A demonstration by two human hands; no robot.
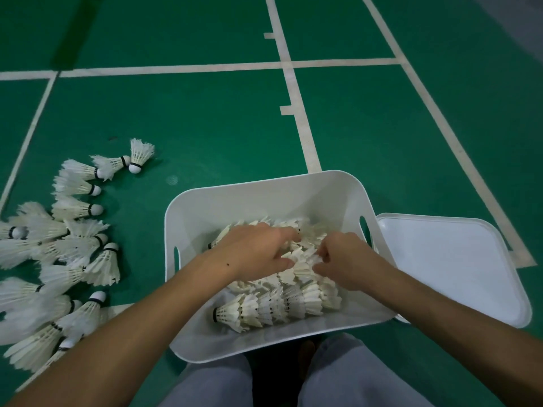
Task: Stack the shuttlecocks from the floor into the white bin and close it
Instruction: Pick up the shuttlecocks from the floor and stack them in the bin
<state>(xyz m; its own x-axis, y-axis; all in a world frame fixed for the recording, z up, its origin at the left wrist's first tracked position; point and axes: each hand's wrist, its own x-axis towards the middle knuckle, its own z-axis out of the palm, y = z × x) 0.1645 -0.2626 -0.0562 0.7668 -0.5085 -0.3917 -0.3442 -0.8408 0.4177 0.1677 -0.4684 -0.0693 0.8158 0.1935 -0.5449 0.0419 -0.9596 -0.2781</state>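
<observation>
Fingers of left hand (pixel 258 254) and right hand (pixel 348 259) pinch stacked shuttlecocks (pixel 299 261) inside the white bin (pixel 205 207); lid (pixel 446 259) beside it.

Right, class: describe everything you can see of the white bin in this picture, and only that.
The white bin is a rectangular tub, apparently smooth plastic, with rounded corners and a slot handle cut into each short wall. It stands open and upright on the green court floor, just in front of the person's knees. Nested rows of shuttlecocks lie inside, not reaching the rim. The left hand and right hand reach in, handling a row. Its lid lies on the floor at its right side.
</observation>
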